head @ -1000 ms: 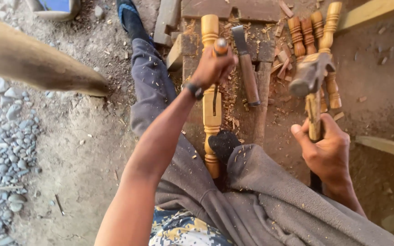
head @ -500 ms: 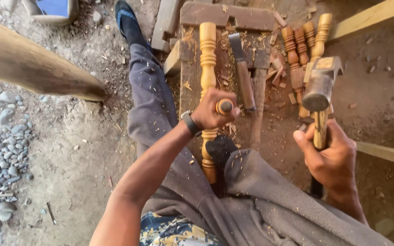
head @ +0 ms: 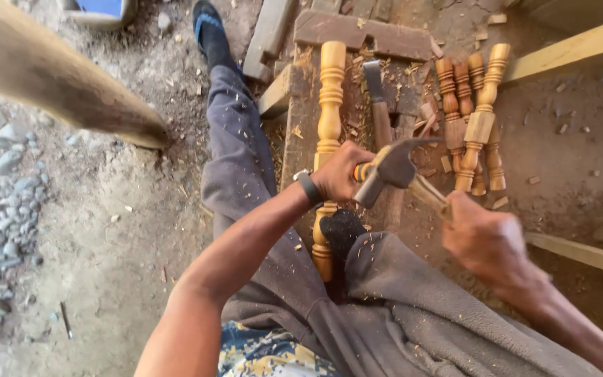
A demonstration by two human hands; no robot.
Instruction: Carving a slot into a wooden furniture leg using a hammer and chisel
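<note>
We gripped a chisel [head: 361, 171] in our left hand [head: 336, 171] against the spindle [head: 328, 139], which lay lengthwise away from us on the wooden surface [head: 301, 126]; our right hand [head: 486, 241], closed round the hammer [head: 396, 167], brought its head just beside the chisel's butt

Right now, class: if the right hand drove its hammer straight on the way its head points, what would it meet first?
Probably the chisel held in the left hand. The right hand has the hammer nearly on it, though depth is unclear.
</note>
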